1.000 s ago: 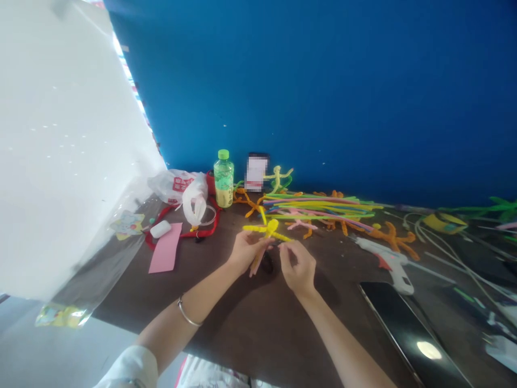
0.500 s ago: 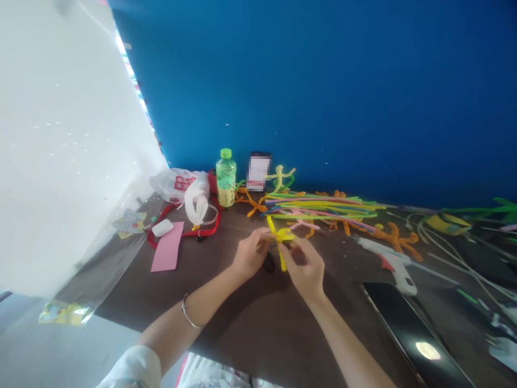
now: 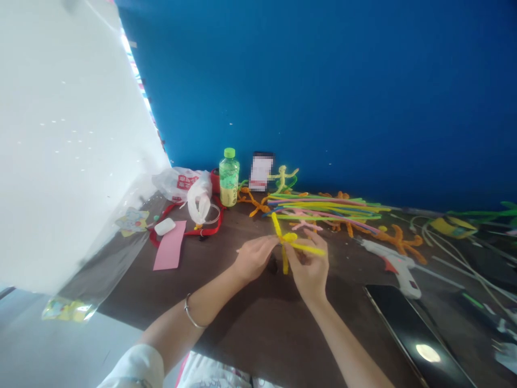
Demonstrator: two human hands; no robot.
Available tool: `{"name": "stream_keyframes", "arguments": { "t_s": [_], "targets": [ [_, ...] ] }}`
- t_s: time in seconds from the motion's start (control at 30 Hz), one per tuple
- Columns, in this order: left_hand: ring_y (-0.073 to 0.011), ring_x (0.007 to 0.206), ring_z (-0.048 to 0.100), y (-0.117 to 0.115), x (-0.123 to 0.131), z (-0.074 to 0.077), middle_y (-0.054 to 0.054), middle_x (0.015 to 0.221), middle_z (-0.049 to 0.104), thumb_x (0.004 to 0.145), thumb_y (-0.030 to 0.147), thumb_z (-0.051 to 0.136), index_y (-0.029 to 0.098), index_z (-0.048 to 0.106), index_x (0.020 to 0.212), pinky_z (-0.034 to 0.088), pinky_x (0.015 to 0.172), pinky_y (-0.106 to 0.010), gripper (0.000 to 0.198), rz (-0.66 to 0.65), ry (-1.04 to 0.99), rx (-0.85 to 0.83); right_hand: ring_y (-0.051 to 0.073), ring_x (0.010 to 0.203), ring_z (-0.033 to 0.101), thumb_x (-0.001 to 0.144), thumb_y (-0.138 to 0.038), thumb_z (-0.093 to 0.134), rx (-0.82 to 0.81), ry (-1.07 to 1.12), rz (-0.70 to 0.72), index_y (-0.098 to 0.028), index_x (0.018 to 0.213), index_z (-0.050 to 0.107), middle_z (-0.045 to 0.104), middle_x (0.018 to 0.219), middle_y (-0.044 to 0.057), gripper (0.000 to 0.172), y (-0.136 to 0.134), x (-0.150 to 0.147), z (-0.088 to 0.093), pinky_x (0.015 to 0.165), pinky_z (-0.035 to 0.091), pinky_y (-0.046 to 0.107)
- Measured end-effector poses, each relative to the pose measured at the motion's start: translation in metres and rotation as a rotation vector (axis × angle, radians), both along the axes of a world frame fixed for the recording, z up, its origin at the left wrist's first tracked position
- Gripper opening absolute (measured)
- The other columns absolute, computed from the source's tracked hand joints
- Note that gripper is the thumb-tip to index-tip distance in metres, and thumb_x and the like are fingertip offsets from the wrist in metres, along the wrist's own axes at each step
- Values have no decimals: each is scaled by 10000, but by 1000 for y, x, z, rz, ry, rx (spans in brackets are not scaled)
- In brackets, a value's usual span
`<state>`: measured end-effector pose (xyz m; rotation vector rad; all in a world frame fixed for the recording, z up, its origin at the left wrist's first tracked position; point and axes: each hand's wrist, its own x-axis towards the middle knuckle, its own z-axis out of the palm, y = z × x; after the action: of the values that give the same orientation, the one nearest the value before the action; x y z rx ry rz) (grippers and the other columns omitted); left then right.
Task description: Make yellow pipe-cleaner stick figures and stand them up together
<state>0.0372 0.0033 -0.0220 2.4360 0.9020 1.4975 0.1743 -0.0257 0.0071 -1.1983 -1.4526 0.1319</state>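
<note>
Yellow pipe-cleaner figure [image 3: 289, 237] has turned, one limb [image 3: 311, 249] now jutting right, pinched between the left hand [image 3: 254, 257] and right hand [image 3: 309, 267].

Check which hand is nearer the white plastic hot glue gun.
Right. The right hand is nearer, a short way to the left of the white plastic hot glue gun and not touching it. The left hand lies farther left, beyond the right hand.

Bright, fairly even light; washed-out white panel [image 3: 68, 134] at far left; oval glare on the glossy black tablet [image 3: 416, 334]; soft shadows beneath the left hand [image 3: 254, 258] and right hand [image 3: 310, 269]; wide-angle bowing toward the edges; blur at lower right.
</note>
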Motion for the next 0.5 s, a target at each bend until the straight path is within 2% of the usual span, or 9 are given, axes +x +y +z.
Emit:
{"name": "stream_keyframes", "arguments": {
  "t_s": [0.13, 0.33, 0.5],
  "targets": [
    [-133, 850, 618, 2, 4, -3, -62, 935, 654, 812, 137, 439, 197, 531, 1022, 499, 763, -246, 237, 99, -68, 8, 149, 696, 608, 774, -208, 552, 7, -98, 55, -197, 781, 609, 637, 751, 26, 59, -2, 3, -1, 655, 486, 274],
    [-113, 770, 622, 5, 8, -1, -36, 846, 649, 778, 137, 490, 211, 560, 859, 499, 695, -211, 130, 199, -222, -40, 161, 731, 607, 752, -130, 569, 209, -527, 70, -175, 833, 620, 675, 790, 51, 106, -5, 7, -2, 662, 423, 282],
    [-116, 755, 619, 6, 9, 3, -47, 839, 641, 761, 168, 520, 189, 579, 863, 504, 686, -219, 119, 189, -359, -154, 149, 731, 578, 763, -130, 565, 243, -743, 36, -176, 867, 640, 674, 848, 54, 136, -4, 11, 3, 634, 354, 279]
  ]
}}
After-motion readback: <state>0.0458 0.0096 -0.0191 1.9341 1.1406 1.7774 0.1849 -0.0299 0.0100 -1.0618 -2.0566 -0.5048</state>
